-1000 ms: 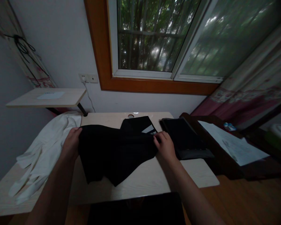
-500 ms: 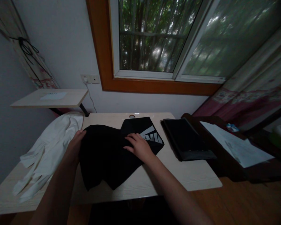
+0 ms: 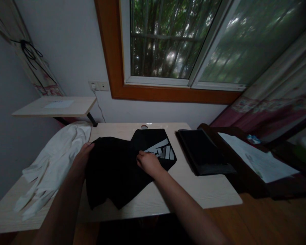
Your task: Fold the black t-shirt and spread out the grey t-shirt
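A black garment [image 3: 112,170] with a white print on its right part lies on the pale wooden table, partly folded over. Its kind is hard to make out in the dim light. My left hand [image 3: 83,153] grips the garment's upper left edge, thumb and fingers closed on the cloth. Further right, my right hand [image 3: 149,163] has its fingers curled together, pinching the cloth just beside the white print. To the left, near my left forearm, lies a crumpled white garment [image 3: 58,153] with its sleeves trailing forward.
Right of the black garment, a stack of dark folded cloth or flat covers [image 3: 201,149] lies on the table [image 3: 193,194]. A small raised shelf [image 3: 79,102] stands at the back left. Papers [image 3: 255,156] lie on dark furniture at right. A window [image 3: 168,44] is behind.
My right hand's fingers have closed from spread to a pinch on the cloth. The printed part has shifted slightly, showing more of the print. My left hand keeps its hold.
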A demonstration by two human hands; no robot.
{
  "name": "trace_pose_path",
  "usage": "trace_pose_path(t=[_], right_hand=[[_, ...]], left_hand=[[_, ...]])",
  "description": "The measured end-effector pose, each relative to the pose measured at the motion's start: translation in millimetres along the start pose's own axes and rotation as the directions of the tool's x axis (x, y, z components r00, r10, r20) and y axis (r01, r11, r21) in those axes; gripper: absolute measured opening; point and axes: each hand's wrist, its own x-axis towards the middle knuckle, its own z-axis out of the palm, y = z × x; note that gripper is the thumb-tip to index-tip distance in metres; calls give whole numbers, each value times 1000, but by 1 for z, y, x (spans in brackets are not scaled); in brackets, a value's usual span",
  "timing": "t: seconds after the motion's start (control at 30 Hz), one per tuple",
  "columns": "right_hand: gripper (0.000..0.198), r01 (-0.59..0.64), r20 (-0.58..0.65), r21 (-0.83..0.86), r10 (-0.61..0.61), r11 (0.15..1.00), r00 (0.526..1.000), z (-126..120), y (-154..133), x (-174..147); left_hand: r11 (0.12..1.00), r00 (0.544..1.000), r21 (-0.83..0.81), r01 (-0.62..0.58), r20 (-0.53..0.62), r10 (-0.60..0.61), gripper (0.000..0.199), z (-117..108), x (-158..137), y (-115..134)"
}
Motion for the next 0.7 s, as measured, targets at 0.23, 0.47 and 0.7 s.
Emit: trace_pose_path(t=[0.23,0.47,0.7], right_hand=[[20,-71,-270,46,81,996,959,-15,9,-6],[14,59,-672,292,161,955,723,-68,21,-2],[11,146,-716,498,311,855,624,-115,17,17]], left_hand=[[998,991,10,65,-115,-63,34,-5,-4,-3],[947,972,309,-83,-184,145,36,-8,7,-11],[889,873,361,-282,-289,393,34,14,1,13]])
